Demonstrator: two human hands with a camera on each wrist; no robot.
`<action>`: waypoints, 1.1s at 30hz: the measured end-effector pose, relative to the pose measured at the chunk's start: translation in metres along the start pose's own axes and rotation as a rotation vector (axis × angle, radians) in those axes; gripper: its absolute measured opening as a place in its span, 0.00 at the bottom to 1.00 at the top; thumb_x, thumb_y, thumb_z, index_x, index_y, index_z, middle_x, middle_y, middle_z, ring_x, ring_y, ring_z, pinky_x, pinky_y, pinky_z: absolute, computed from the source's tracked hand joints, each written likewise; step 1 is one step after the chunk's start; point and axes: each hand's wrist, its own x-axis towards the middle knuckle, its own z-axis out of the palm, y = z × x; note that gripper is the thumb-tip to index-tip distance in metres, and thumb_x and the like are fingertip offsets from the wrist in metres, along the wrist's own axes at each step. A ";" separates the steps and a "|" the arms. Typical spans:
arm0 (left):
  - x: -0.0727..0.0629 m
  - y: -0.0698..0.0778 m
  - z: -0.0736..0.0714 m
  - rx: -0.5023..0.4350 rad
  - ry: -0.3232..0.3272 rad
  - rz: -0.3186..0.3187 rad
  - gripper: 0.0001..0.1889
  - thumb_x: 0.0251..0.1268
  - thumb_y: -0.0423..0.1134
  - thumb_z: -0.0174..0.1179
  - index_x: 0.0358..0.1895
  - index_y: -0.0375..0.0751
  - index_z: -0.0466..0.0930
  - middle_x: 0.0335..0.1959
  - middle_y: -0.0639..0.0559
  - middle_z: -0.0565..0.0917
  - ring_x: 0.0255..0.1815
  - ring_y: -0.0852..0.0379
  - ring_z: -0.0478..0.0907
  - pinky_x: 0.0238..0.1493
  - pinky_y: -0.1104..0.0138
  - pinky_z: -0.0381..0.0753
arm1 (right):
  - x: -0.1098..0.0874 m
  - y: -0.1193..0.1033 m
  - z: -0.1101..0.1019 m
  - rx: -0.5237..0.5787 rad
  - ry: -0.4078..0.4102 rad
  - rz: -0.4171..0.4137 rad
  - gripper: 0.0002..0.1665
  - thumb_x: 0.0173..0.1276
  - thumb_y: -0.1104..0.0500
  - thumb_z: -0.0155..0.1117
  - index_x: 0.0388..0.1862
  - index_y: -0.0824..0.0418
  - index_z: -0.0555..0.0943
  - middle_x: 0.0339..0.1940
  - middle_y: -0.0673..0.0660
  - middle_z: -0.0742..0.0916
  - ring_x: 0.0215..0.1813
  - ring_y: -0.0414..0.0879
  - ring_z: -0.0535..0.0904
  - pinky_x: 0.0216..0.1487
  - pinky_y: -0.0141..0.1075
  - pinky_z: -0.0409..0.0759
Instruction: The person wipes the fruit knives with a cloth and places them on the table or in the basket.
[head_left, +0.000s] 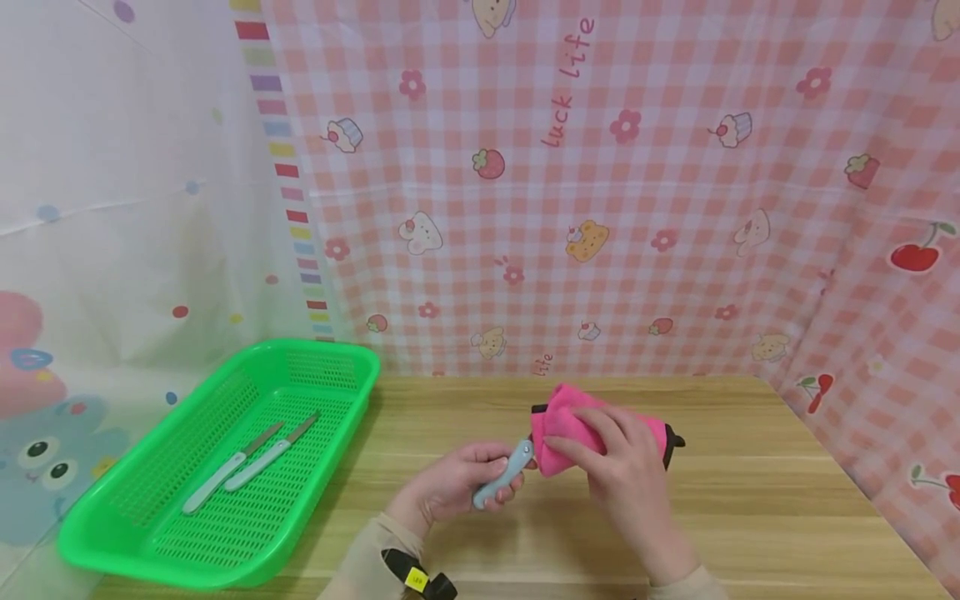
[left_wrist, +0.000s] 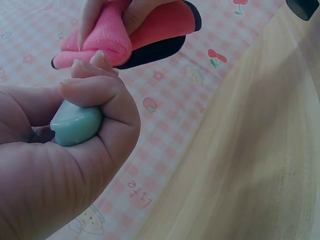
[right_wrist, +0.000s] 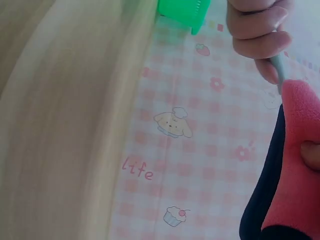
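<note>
In the head view my left hand [head_left: 453, 482] grips the pale blue handle [head_left: 501, 478] of a knife, fingers curled round it. The handle's rounded end shows in the left wrist view inside the curled fingers. My right hand [head_left: 624, 467] pinches a pink cloth [head_left: 564, 429] with black edging, folded over the knife's blade end. The cloth hides nearly all of the blade. In the right wrist view the pink cloth [right_wrist: 300, 200] hangs with its dark edge showing, close beside the left fingers. Both hands are above the wooden table.
A green perforated basket [head_left: 352, 417] stands on the left of the wooden table [head_left: 750, 517]. Two knives with pale handles, one knife [head_left: 213, 483] and another knife [head_left: 258, 465], lie side by side in it. A pink checked curtain [head_left: 465, 275] hangs behind the table.
</note>
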 end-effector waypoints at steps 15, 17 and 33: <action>-0.002 -0.003 0.004 0.047 0.049 -0.044 0.23 0.81 0.34 0.40 0.67 0.15 0.54 0.34 0.55 0.79 0.30 0.64 0.72 0.30 0.75 0.72 | -0.007 0.001 0.010 0.000 0.004 -0.034 0.28 0.46 0.74 0.66 0.41 0.46 0.89 0.52 0.59 0.83 0.52 0.62 0.76 0.49 0.54 0.74; -0.003 -0.003 0.004 0.051 0.046 -0.039 0.23 0.81 0.34 0.40 0.67 0.15 0.54 0.34 0.55 0.79 0.30 0.65 0.71 0.30 0.75 0.71 | -0.007 0.001 0.011 -0.002 0.002 -0.033 0.28 0.46 0.74 0.66 0.41 0.46 0.89 0.52 0.58 0.83 0.52 0.61 0.76 0.50 0.54 0.74; -0.005 -0.002 0.005 0.072 0.018 -0.010 0.22 0.81 0.33 0.40 0.65 0.15 0.58 0.32 0.54 0.77 0.28 0.65 0.70 0.28 0.78 0.71 | 0.001 0.016 0.011 -0.014 0.079 0.015 0.25 0.49 0.77 0.65 0.36 0.48 0.89 0.48 0.58 0.86 0.50 0.63 0.77 0.49 0.55 0.74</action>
